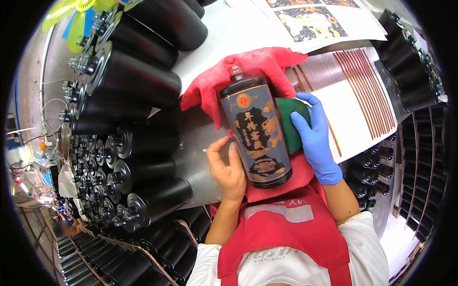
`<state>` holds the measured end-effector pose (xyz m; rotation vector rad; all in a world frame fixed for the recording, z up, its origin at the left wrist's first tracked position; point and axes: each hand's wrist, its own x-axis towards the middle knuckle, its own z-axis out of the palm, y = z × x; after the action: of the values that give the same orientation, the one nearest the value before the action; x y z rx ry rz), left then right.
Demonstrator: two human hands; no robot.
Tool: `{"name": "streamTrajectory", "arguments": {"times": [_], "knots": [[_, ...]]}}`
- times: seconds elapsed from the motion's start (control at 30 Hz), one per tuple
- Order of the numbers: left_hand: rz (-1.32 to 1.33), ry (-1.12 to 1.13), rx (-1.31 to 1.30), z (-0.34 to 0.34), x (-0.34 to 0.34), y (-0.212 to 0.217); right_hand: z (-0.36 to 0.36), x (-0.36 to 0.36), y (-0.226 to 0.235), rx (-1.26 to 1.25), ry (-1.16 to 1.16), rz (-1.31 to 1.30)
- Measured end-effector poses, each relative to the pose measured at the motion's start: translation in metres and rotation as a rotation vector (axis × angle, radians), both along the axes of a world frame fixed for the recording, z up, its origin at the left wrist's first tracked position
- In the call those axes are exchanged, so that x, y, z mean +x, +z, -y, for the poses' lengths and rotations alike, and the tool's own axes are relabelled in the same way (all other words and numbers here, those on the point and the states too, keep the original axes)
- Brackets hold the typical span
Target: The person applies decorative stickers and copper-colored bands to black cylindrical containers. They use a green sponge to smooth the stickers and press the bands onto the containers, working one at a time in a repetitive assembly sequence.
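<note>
A black bottle [258, 128] with a clear neck and a dark grey, gold-patterned label lies tilted on a red cloth [210, 88], its neck pointing away from me. My left hand [227, 169] is bare and closes with bent fingers at the bottle's left side; its thumb lies along the edge. A small pink spot shows by the fingertips, too small to name. My right hand [317, 136], in a blue glove, is closed on a green pad [292, 121], thumb in front and fingers at its far edge. The pad meets the bottle's right side.
Many black bottles [138, 71] lie stacked on the left, with more [405, 62] at the far right. A white sheet with brown strips [362, 95] lies right of the cloth. Printed sheets [312, 24] lie at the back. A yellow-green fan [76, 24] stands far left.
</note>
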<state>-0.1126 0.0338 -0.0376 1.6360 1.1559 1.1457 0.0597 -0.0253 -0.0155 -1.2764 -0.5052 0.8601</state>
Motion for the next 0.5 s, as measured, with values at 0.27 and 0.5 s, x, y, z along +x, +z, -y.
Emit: {"name": "streamTrajectory", "arguments": {"times": [0.27, 0.5], "knots": [[-0.572, 0.062, 0.219, -0.017, -0.041, -0.004, -0.009, 0.009, 0.017, 0.288, -0.069, 0.175], [-0.506, -0.239, 0.089, -0.004, -0.058, 0.004, 0.081, -0.005, 0.015, 0.344, 0.299, 0.537]]}}
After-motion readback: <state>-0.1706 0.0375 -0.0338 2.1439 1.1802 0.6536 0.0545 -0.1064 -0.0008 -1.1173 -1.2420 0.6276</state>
